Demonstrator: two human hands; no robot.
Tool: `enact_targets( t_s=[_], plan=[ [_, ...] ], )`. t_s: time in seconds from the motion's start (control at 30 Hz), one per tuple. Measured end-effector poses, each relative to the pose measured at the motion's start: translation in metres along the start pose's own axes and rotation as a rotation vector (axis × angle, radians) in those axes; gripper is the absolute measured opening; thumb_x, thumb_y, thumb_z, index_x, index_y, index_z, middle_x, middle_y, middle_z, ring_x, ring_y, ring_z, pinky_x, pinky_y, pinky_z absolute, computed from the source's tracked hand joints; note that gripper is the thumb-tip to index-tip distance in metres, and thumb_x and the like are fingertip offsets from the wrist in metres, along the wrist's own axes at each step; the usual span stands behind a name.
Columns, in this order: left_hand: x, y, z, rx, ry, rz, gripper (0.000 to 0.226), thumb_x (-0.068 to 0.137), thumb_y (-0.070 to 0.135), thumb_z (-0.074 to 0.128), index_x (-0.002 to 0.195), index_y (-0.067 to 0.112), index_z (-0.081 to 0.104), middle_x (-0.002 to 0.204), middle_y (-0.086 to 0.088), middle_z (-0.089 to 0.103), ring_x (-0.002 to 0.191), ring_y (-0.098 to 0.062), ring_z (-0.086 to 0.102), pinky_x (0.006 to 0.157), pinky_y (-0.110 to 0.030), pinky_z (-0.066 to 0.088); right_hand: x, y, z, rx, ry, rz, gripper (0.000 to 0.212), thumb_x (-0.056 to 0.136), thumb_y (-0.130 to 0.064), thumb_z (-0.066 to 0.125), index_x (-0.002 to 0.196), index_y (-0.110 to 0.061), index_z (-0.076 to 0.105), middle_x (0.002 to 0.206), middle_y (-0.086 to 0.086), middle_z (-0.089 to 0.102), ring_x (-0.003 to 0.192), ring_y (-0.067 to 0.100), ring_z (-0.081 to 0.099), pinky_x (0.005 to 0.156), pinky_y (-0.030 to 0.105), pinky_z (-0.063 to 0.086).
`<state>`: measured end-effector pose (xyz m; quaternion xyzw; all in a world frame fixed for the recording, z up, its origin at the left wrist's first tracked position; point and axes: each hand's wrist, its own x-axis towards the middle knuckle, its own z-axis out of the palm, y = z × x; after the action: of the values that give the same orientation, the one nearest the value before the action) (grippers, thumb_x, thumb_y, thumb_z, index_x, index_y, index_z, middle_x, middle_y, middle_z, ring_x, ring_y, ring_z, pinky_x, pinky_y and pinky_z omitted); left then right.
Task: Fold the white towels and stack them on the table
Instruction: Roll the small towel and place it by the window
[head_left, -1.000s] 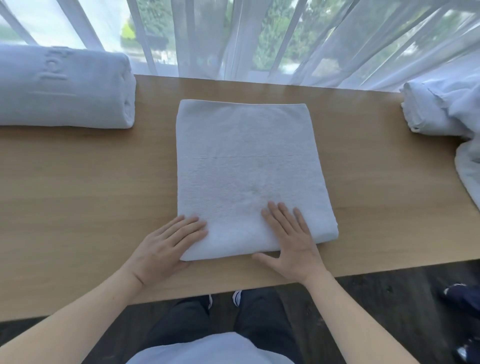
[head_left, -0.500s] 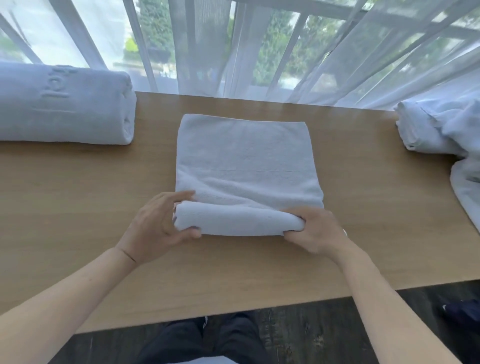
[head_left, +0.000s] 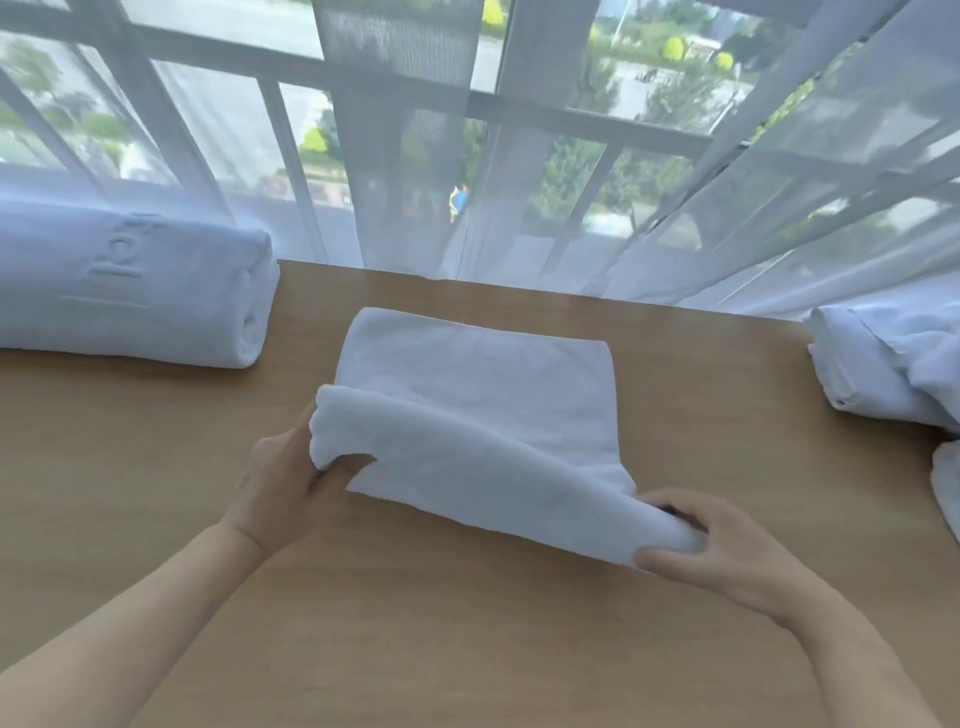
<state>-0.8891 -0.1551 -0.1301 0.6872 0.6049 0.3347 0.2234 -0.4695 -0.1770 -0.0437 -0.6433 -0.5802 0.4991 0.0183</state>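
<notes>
White terry cloth lay in three places along the wooden surface (head_left: 156, 493), with sheer curtains (head_left: 727, 182) hanging behind its far edge. At the far left sat a rolled towel (head_left: 130, 291), its spiral end facing the middle and raised lettering pressed into its upper side. It lay well apart from the hands.

Near the middle, the left hand (head_left: 291, 478) gripped the near-left corner of the towel (head_left: 467, 415), the thumb on the side toward the camera and the fingers hidden behind the cloth. That corner was lifted off the wood and curled over. The far half of the towel lay flat on the surface, its far edge near the curtains. The near edge ran in a raised fold from the left hand down and across to the right hand (head_left: 727, 556), which pinched the near-right corner, thumb below and fingers curled over the top of the fold. Both forearms were bare.

At the far right, a pile (head_left: 883, 369) of loosely bunched white towels lay at the frame's edge, partly cut off, touching the curtains behind it.
</notes>
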Motion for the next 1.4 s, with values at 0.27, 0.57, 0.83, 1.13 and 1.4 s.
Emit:
enact_targets(
  t_s=[0.27, 0.57, 0.83, 1.13, 1.4],
  plan=[
    [0.052, 0.01, 0.012, -0.253, 0.107, -0.408, 0.028, 0.08, 0.072, 0.048, 0.089, 0.05, 0.062, 0.087, 0.029, 0.066, 0.079, 0.011, 0.061, 0.064, -0.03, 0.045, 0.035, 0.006, -0.021, 0.471, 0.076, -0.081, 0.057, 0.066, -0.052, 0.088, 0.118, -0.047, 0.065, 0.128, -0.012, 0.068, 0.121, 0.004, 0.061, 0.093, 0.031, 0.048],
    [0.092, 0.003, 0.014, -0.688, 0.002, -0.779, 0.049, 0.064, 0.07, 0.073, 0.091, 0.03, 0.078, 0.092, 0.005, 0.077, 0.081, -0.013, 0.073, 0.066, -0.029, 0.054, 0.119, -0.024, -0.014, 0.754, 0.325, -0.101, 0.057, 0.075, -0.073, 0.07, 0.124, -0.044, 0.065, 0.122, -0.011, 0.071, 0.112, 0.009, 0.068, 0.08, 0.024, 0.059],
    [0.076, -0.012, 0.017, -0.538, 0.001, -0.716, 0.044, 0.069, 0.076, 0.063, 0.097, 0.043, 0.071, 0.095, 0.013, 0.076, 0.082, -0.007, 0.072, 0.069, -0.032, 0.051, 0.177, -0.03, -0.014, 0.645, 0.499, 0.072, 0.06, 0.075, -0.074, 0.061, 0.102, -0.022, 0.072, 0.097, -0.004, 0.074, 0.088, 0.018, 0.069, 0.08, 0.043, 0.055],
    [0.115, -0.014, 0.045, -0.035, 0.012, -0.872, 0.048, 0.088, 0.066, 0.055, 0.096, 0.02, 0.061, 0.094, 0.001, 0.066, 0.092, -0.025, 0.062, 0.067, -0.035, 0.039, 0.193, -0.025, -0.01, 0.26, 0.643, 0.263, 0.053, 0.095, -0.065, 0.046, 0.078, -0.017, 0.062, 0.081, 0.0, 0.063, 0.081, 0.027, 0.058, 0.068, 0.036, 0.039],
    [0.123, 0.034, 0.062, 0.332, -0.075, -0.152, 0.037, 0.103, 0.02, 0.042, 0.138, 0.019, 0.054, 0.152, -0.003, 0.047, 0.145, -0.025, 0.035, 0.118, -0.041, 0.021, 0.18, -0.074, 0.003, -0.38, 0.881, 0.005, 0.041, 0.103, -0.033, 0.046, 0.138, -0.014, 0.048, 0.144, 0.008, 0.049, 0.135, 0.029, 0.042, 0.11, 0.046, 0.027]
  ],
)
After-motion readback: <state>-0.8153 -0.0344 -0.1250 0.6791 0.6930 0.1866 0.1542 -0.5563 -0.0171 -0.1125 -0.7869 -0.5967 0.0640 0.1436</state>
